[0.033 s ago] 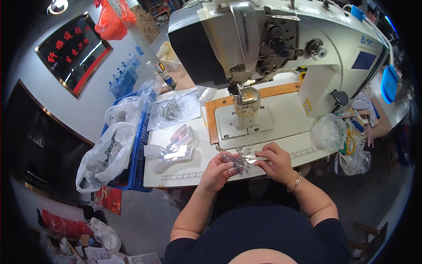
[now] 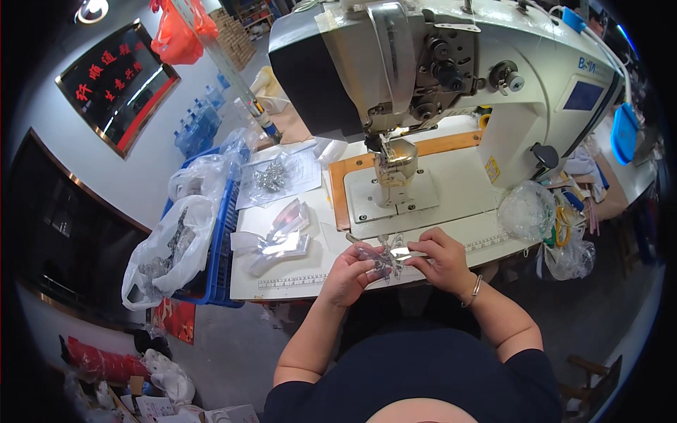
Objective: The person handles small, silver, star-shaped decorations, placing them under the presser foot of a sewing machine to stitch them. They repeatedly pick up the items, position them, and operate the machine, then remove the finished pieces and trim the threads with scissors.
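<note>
Close to the front edge of the sewing table, my left hand is closed on a clear, shiny ornament with several pointed parts. From the other side, the thumb and fingers of my right hand pinch a glossy clear plastic strip that meets the ornament. How the two are joined is too small to tell. Just beyond my hands stands the white post-bed sewing machine, its needle area apart from what I hold. To the left, more clear plastic strips lie on the tabletop.
A heap of small silvery pieces rests on a paper sheet. Left of the table, a blue crate holds plastic bags. On the right, a clear bundle sits near the table edge. A printed ruler follows the front edge.
</note>
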{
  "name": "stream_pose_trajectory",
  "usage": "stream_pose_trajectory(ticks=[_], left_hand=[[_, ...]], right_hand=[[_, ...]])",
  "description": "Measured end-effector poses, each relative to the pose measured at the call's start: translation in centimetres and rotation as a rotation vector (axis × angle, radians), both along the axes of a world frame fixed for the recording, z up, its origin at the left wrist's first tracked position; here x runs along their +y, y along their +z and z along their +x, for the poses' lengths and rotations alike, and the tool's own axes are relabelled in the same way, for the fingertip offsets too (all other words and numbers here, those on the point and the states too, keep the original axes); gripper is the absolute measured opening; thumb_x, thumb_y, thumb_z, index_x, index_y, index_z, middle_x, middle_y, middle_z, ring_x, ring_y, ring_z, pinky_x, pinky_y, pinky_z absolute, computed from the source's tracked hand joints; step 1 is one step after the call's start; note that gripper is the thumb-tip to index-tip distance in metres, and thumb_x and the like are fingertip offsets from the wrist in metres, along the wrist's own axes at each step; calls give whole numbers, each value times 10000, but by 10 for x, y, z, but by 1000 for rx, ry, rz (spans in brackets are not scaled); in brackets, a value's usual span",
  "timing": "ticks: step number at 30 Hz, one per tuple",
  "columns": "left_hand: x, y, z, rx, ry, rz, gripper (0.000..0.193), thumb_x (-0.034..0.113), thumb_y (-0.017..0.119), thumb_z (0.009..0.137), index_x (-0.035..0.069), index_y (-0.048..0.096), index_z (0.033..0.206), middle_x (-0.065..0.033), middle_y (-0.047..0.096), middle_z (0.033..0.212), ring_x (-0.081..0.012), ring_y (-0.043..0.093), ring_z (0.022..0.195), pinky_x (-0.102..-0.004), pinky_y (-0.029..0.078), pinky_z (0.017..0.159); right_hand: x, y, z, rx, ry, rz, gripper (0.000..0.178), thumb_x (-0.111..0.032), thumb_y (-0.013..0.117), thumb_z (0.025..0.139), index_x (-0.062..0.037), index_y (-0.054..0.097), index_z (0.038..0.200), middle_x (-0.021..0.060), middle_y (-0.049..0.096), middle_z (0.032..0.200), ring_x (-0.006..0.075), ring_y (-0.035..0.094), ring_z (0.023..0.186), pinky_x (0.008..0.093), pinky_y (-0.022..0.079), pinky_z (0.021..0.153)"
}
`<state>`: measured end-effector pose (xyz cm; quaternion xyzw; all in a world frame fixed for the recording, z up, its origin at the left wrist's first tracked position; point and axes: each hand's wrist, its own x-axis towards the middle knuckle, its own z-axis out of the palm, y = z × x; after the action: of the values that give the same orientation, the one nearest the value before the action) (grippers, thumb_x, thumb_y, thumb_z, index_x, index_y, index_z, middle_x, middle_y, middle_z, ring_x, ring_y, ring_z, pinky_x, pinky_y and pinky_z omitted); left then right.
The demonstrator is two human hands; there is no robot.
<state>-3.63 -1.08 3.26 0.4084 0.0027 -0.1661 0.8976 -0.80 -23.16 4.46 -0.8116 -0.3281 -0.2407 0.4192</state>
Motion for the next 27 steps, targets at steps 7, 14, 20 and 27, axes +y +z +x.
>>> stream_pose_trajectory(ticks=[7, 14, 20, 27], left_hand=[[-4, -4, 2, 28, -37, -81, 206, -2, 580, 793, 43, 527, 987, -101, 586, 1059, -210, 600, 950, -396, 527, 837], [-5, -2, 2, 29, -35, -28, 212, 3, 579, 797, 49, 533, 998, -86, 583, 1043, -201, 592, 951, -383, 520, 842], [-11, -2, 1, 32, 62, 54, 235, 9, 575, 812, 42, 522, 1038, -78, 571, 1038, -191, 576, 969, -346, 503, 833], [-26, 8, -8, 11, 177, -32, 219, 17, 557, 836, 30, 502, 1048, -99, 567, 1034, -197, 581, 956, -357, 498, 865]], right_hand=[[0, 3, 0, 102, 12, 152, 221, -205, 755, 693, -81, 643, 838, 45, 557, 768, 186, 560, 582, 273, 459, 522], [-3, 1, 1, 80, 12, 81, 194, -211, 753, 695, -88, 649, 804, 50, 562, 742, 188, 562, 592, 279, 447, 513], [-2, 10, -8, 11, -35, -38, 235, -211, 768, 665, -95, 652, 835, 44, 557, 753, 190, 558, 592, 284, 445, 507], [15, 7, -11, -29, -109, -10, 225, -211, 757, 675, -95, 649, 835, 39, 557, 763, 186, 563, 599, 290, 449, 510]])
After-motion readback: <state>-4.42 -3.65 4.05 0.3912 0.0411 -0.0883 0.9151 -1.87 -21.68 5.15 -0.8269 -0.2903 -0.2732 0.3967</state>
